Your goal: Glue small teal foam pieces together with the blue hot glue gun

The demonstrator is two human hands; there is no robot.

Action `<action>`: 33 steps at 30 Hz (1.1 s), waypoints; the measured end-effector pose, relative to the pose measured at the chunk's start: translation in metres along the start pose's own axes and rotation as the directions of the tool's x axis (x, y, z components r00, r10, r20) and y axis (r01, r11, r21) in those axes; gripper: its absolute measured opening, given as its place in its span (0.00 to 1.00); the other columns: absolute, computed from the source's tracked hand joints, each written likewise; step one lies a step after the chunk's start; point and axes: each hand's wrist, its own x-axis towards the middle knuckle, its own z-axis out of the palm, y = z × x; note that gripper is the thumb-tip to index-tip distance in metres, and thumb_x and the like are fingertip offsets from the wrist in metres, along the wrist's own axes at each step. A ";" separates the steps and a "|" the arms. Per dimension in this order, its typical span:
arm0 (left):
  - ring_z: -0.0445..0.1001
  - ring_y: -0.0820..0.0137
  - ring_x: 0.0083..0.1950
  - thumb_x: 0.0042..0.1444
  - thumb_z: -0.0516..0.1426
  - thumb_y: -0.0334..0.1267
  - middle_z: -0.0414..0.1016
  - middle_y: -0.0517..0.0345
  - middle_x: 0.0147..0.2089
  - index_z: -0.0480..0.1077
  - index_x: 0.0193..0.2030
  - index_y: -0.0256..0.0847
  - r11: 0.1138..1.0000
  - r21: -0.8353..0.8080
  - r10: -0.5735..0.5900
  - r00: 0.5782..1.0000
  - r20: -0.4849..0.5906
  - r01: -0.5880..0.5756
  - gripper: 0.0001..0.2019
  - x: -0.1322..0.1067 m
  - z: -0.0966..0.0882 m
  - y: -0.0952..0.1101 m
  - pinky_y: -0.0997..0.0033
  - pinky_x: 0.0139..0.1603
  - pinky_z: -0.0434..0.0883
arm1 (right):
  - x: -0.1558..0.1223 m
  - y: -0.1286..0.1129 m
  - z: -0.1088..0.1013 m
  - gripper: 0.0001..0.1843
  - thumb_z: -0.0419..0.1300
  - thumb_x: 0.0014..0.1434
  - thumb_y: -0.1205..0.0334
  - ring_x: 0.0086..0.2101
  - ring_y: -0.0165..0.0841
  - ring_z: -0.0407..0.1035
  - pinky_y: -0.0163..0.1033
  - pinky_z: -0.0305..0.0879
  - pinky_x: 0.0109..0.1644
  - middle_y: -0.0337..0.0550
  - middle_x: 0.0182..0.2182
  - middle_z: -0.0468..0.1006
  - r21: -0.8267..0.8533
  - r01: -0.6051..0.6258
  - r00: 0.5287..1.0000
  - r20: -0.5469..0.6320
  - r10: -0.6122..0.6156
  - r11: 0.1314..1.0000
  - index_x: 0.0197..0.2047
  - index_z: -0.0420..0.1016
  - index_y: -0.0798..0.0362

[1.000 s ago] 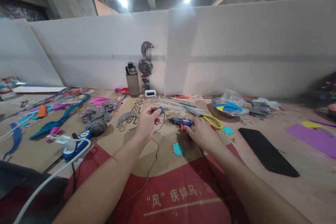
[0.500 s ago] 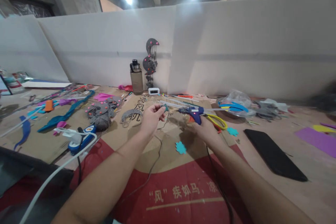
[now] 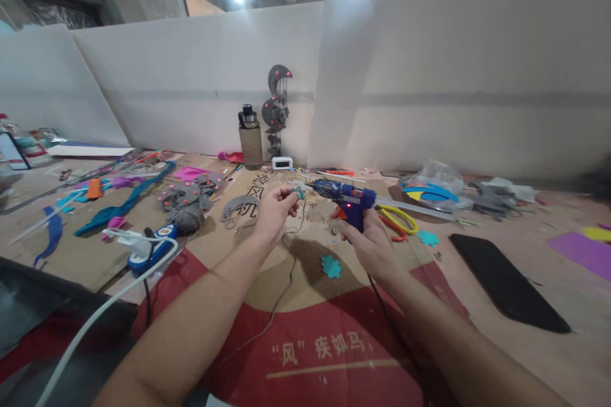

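My right hand (image 3: 370, 243) grips a blue hot glue gun (image 3: 344, 197), raised above the cardboard, with its nozzle pointing left. My left hand (image 3: 273, 211) pinches a small teal foam piece (image 3: 298, 192) together with a thin dark cord (image 3: 281, 280) that hangs down toward me. The gun's nozzle almost touches the teal piece. A teal foam flower (image 3: 330, 266) lies on the cardboard sheet (image 3: 305, 305) below my hands, and another teal flower (image 3: 428, 238) lies to the right.
Yellow-handled scissors (image 3: 398, 219) lie just right of the gun. A black mat (image 3: 508, 283) is at the right. Farther back stand a bottle (image 3: 251, 138) and a grey hanging decoration (image 3: 277, 108). Foam scraps, grey yarn (image 3: 187, 217) and a power strip (image 3: 147, 248) fill the left.
My right hand picked the glue gun up off the cardboard and brought its nozzle left to the teal piece in my left hand. The view shifted slightly.
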 end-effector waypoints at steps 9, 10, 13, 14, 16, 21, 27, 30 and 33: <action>0.61 0.79 0.18 0.43 0.63 0.37 0.66 0.64 0.19 0.67 0.29 0.37 0.999 0.033 0.017 1.000 -0.008 -0.016 0.10 -0.001 0.000 -0.001 0.76 0.21 0.57 | 0.001 0.013 0.004 0.12 0.54 0.60 0.55 0.39 0.40 0.67 0.45 0.63 0.47 0.47 0.39 0.74 -0.113 0.133 0.990 0.064 -0.126 0.985 0.44 0.70 0.51; 0.61 0.79 0.18 0.43 0.63 0.37 0.66 0.64 0.19 0.67 0.29 0.37 0.999 0.043 0.020 1.000 -0.006 -0.020 0.09 -0.001 0.000 -0.001 0.76 0.21 0.57 | 0.000 0.013 0.004 0.12 0.53 0.60 0.56 0.38 0.39 0.67 0.45 0.63 0.46 0.46 0.38 0.74 -0.114 0.131 0.990 0.075 -0.123 0.985 0.44 0.70 0.51; 0.61 0.80 0.18 0.45 0.62 0.37 0.67 0.64 0.19 0.68 0.29 0.36 0.996 0.076 0.038 0.999 0.003 -0.038 0.09 -0.001 0.000 -0.001 0.77 0.21 0.57 | 0.000 0.011 0.005 0.12 0.53 0.60 0.57 0.36 0.38 0.67 0.44 0.63 0.43 0.46 0.36 0.74 -0.127 0.123 0.990 0.080 -0.113 0.984 0.45 0.68 0.51; 0.61 0.80 0.18 0.45 0.62 0.37 0.67 0.64 0.19 0.68 0.29 0.36 0.996 0.083 0.043 0.999 0.004 -0.043 0.09 -0.001 0.000 -0.001 0.77 0.21 0.57 | 0.000 0.010 0.005 0.12 0.53 0.60 0.57 0.35 0.38 0.67 0.44 0.63 0.43 0.46 0.36 0.73 -0.132 0.121 0.991 0.078 -0.111 0.984 0.46 0.68 0.51; 0.62 0.80 0.18 0.46 0.62 0.38 0.67 0.64 0.19 0.68 0.29 0.36 0.994 0.094 0.049 0.999 0.007 -0.049 0.08 -0.001 0.000 -0.002 0.77 0.21 0.58 | 0.000 0.009 0.006 0.12 0.53 0.60 0.58 0.34 0.37 0.67 0.44 0.63 0.41 0.45 0.35 0.74 -0.143 0.111 0.992 0.075 -0.101 0.984 0.46 0.67 0.51; 0.62 0.80 0.17 0.46 0.62 0.37 0.67 0.65 0.19 0.68 0.30 0.36 0.994 0.098 0.055 0.998 0.004 -0.055 0.08 -0.001 0.001 -0.002 0.77 0.20 0.58 | -0.001 0.003 0.007 0.13 0.53 0.59 0.58 0.34 0.38 0.67 0.44 0.64 0.41 0.46 0.35 0.74 -0.178 0.081 0.995 0.071 -0.069 0.981 0.46 0.67 0.51; 0.61 0.80 0.18 0.45 0.61 0.38 0.67 0.65 0.19 0.68 0.30 0.36 0.993 0.103 0.057 0.998 0.002 -0.057 0.08 -0.002 0.001 -0.002 0.77 0.20 0.57 | -0.002 0.001 0.006 0.13 0.53 0.59 0.58 0.34 0.38 0.68 0.45 0.65 0.42 0.47 0.36 0.75 -0.239 0.082 0.995 0.073 -0.067 0.968 0.46 0.66 0.52; 0.61 0.79 0.18 0.45 0.62 0.37 0.67 0.65 0.19 0.68 0.29 0.36 0.993 0.102 0.051 0.999 0.009 -0.051 0.08 -0.002 0.001 -0.002 0.77 0.20 0.58 | -0.001 0.003 0.007 0.13 0.53 0.58 0.58 0.34 0.40 0.69 0.45 0.66 0.40 0.48 0.35 0.75 -0.251 0.086 0.996 0.058 -0.074 0.964 0.46 0.66 0.52; 0.62 0.79 0.18 0.45 0.62 0.37 0.68 0.64 0.19 0.68 0.30 0.36 0.994 0.100 0.053 0.999 0.010 -0.053 0.08 -0.002 0.001 -0.002 0.77 0.21 0.58 | -0.001 0.004 0.008 0.13 0.53 0.58 0.58 0.33 0.40 0.69 0.45 0.66 0.39 0.47 0.34 0.75 -0.258 0.087 0.996 0.052 -0.076 0.962 0.45 0.67 0.52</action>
